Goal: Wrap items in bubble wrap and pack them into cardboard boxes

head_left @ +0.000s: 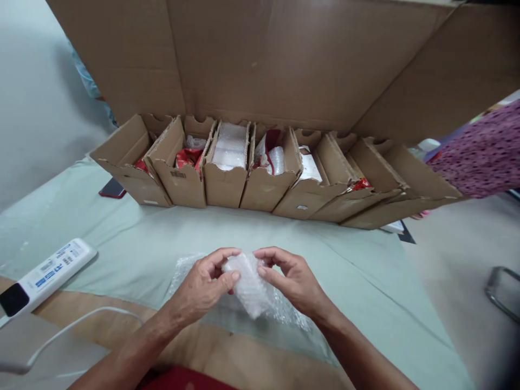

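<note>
Closest to me through the head view, on the near side of the packet, I see a piece of red cloth at the bottom edge, then a strip of brown tabletop. A white cable curves to the near left of the packet.

The packet is wrapped in bubble wrap and sits between my two hands. I have the left hand pinched on its upper left side, thumb against fingers, and the right hand gripping its upper right side the same way. Beneath the packet, a loose sheet of bubble wrap spreads out to both sides over a pale green tablecloth. Well to the left of the packet I have a white device with printed labels, lying at a slant.

Beyond the packet stands a row of cardboard boxes; straight past it, one holds white bubble-wrapped parcels, and one farther left holds something red. Far right of the packet, a person's purple sleeve shows. Behind everything, a big cardboard panel rises.
</note>
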Motion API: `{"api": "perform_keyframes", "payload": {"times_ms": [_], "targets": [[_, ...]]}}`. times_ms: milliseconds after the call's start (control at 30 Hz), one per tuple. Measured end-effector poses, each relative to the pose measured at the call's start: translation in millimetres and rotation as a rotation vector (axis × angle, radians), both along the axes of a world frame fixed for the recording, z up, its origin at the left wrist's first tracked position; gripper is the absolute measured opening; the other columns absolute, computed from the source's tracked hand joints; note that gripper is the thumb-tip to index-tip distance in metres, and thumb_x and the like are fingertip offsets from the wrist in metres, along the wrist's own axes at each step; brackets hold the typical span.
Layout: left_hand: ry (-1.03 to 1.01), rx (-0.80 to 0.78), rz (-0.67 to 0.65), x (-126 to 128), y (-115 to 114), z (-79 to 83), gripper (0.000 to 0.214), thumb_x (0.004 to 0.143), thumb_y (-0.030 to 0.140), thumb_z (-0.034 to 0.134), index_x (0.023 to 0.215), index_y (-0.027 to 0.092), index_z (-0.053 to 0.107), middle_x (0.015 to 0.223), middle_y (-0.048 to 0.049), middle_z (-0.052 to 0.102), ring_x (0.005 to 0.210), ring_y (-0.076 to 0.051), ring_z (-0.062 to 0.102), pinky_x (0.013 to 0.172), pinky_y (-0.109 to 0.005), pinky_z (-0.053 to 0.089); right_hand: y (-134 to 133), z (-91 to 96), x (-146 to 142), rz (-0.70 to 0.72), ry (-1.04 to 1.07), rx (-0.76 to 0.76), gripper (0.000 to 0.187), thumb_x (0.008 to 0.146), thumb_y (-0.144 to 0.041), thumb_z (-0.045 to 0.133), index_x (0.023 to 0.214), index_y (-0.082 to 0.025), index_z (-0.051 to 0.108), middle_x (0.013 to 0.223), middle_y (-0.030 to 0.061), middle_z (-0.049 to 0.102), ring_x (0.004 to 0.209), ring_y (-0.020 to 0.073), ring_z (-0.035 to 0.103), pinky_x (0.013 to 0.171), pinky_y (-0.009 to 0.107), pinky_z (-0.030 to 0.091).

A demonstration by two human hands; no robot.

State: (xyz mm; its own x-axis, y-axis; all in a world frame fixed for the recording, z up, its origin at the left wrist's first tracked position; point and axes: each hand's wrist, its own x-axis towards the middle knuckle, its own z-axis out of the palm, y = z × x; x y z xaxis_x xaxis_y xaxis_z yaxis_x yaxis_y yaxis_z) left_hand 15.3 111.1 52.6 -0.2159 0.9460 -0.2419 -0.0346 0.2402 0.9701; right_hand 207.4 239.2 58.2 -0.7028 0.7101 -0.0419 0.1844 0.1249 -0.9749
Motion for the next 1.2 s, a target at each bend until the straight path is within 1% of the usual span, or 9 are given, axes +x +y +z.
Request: {"api": "perform_keyframes", "payload": {"times_ms": [100,233,300,500,667,800,1033,1100,1200], "targets": [[0.134,0.052,-0.037,-12.7,-2.4,-0.1,0.031,0.083,0.047,0.068,0.097,0.019,0.073,0.101,-0.0091,0.071,0.091,-0.023,0.065,0.083,-0.034,0.052,-5.4,2.5,-6.6,-0.13,0.068,0.069,0.02,0.085,-0.039,0.074,0.098,-0.024,0.076,0.086,0.004,0.071,0.078,0.0186,0.062,0.075,0.034,0.053],[0.144,0.203,-0.026,-21.6,-0.9,3.1,0.069,0.074,0.048,0.079,0.136,0.026,0.06,0.147,-0.0114,0.053,0.13,-0.031,0.052,0.107,-0.04,0.043,-12.9,17.0,-8.4,-0.05,0.161,0.032,0.016,0.086,-0.033,0.074,0.099,-0.024,0.076,0.086,0.0032,0.07,0.072,0.0154,0.061,0.068,0.03,0.053],[0.022,0.173,-0.133,-17.1,1.3,5.4,0.074,0.073,0.048,0.081,0.14,0.024,0.058,0.135,-0.0113,0.062,0.118,-0.03,0.059,0.098,-0.038,0.047,-16.7,24.4,-9.3,-0.032,0.199,0.082,0.012,0.088,-0.028,0.072,0.098,-0.025,0.076,0.086,0.0027,0.07,0.072,0.0147,0.062,0.066,0.029,0.052],[-0.212,-0.045,-0.331,-10.6,-5.7,2.1,0.032,0.076,0.044,0.078,0.088,0.015,0.072,0.08,-0.0012,0.064,0.072,-0.015,0.057,0.066,-0.025,0.042,-18.1,31.7,3.3,-0.349,0.251,0.523,0.017,0.089,-0.013,0.067,0.099,-0.026,0.074,0.091,0.0039,0.069,0.082,0.0176,0.065,0.065,0.029,0.051],[-0.225,-0.03,-0.217,-32.1,-19.5,-5.0,0.075,0.083,0.03,0.07,0.153,0.027,0.04,0.071,0.0073,0.061,0.063,-0.011,0.059,0.068,-0.025,0.044,-15.8,20.9,13.1,-0.427,0.274,0.773,0.033,0.086,-0.001,0.066,0.106,-0.026,0.071,0.09,0.001,0.066,0.086,0.0157,0.062,0.068,0.028,0.05],[-0.049,-0.023,-0.324,-39.7,-17.3,2.7,0.063,0.08,0.03,0.067,0.142,0.023,0.055,0.077,0.003,0.064,0.072,-0.015,0.063,0.075,-0.029,0.049,-17.9,18.1,11.3,-0.391,0.277,0.767,0.036,0.086,0.002,0.064,0.11,-0.025,0.07,0.094,0.0012,0.066,0.089,0.0152,0.062,0.069,0.028,0.05],[0.285,0.176,-0.531,-31.6,-4.2,16.4,0.038,0.074,0.043,0.077,0.105,0.023,0.073,0.152,-0.009,0.045,0.143,-0.033,0.039,0.119,-0.046,0.031,-16.4,26.8,5.2,-0.44,0.319,0.734,0.029,0.087,-0.003,0.067,0.105,-0.026,0.072,0.093,0.0008,0.067,0.087,0.0156,0.063,0.073,0.03,0.051],[0.215,0.237,-0.602,-30.7,-5.5,14.5,0.031,0.077,0.043,0.073,0.101,0.023,0.074,0.146,-0.0087,0.052,0.141,-0.032,0.042,0.119,-0.046,0.032,-14.5,26.0,6.1,-0.51,0.327,0.717,0.025,0.087,-0.006,0.068,0.103,-0.025,0.072,0.093,0.0014,0.068,0.087,0.016,0.063,0.071,0.029,0.051],[0.114,0.117,-0.63,-35.4,-12.4,11.2,0.019,0.08,0.037,0.068,0.089,0.021,0.07,0.097,-0.0038,0.069,0.097,-0.022,0.064,0.091,-0.034,0.051,-13.6,20.3,14.0,-0.635,0.323,0.736,0.022,0.087,-0.009,0.069,0.102,-0.025,0.072,0.095,0.0024,0.068,0.091,0.0178,0.064,0.074,0.03,0.051]]}}
